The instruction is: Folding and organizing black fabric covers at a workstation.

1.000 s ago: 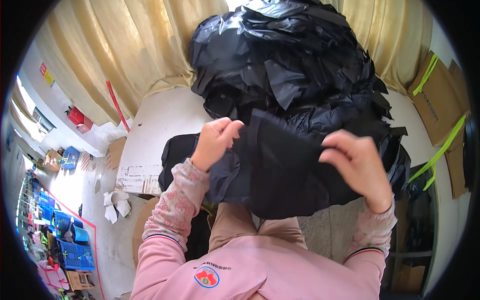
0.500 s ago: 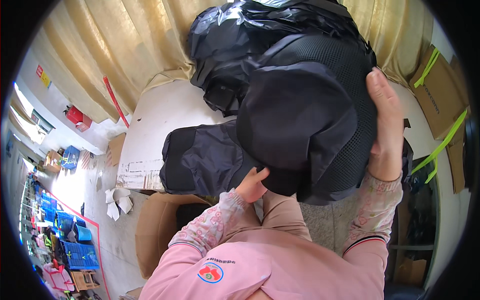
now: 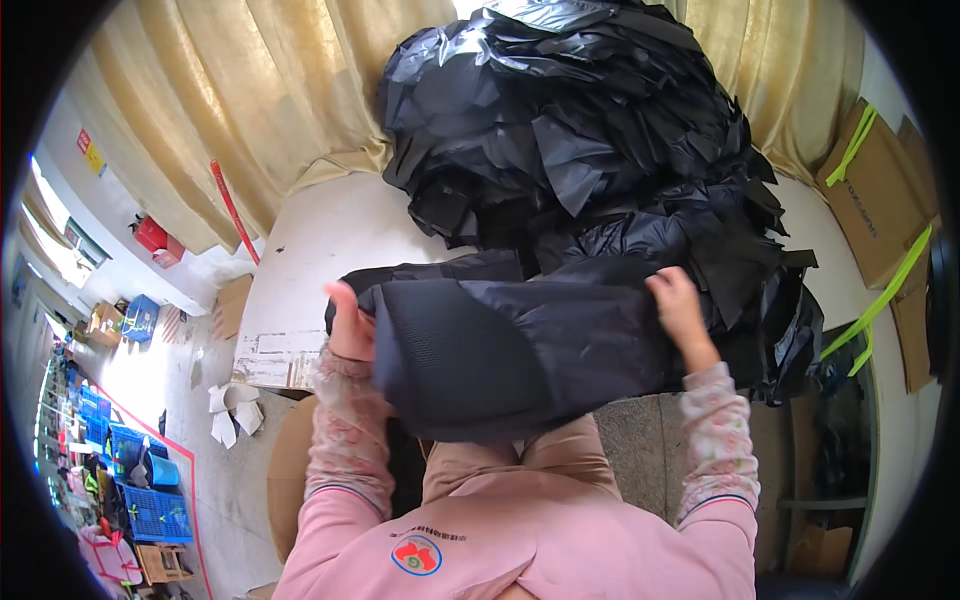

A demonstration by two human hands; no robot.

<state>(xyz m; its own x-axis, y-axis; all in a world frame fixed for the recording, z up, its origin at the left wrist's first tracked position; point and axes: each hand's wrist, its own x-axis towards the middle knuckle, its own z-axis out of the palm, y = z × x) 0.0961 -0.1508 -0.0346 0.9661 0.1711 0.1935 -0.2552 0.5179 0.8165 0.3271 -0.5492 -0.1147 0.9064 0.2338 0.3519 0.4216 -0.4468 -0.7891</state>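
A black fabric piece (image 3: 590,335) with a darker textured panel at its left end stretches across the front of the table, above my lap. At its left end, my left hand (image 3: 350,325) grips the edge with the thumb up; the other fingers are partly hidden by the cloth. My right hand (image 3: 682,312) pinches the upper edge near the right end. Behind it, another black fabric piece (image 3: 440,268) lies on the table, mostly covered. A large heap of black sheets (image 3: 590,130), thin and shiny in places, rises beyond my hands.
The white table (image 3: 310,225) has a worn front edge at left. Below it stands an open cardboard box (image 3: 292,470). Flattened cardboard (image 3: 865,200) with green straps leans at right. Yellow curtains (image 3: 240,100) hang behind. Blue crates (image 3: 160,512) sit on the floor at far left.
The black fabric piece has come down from in front of the heap and lies spread sideways. My left hand has moved left to its end; my right hand has moved lower and inward.
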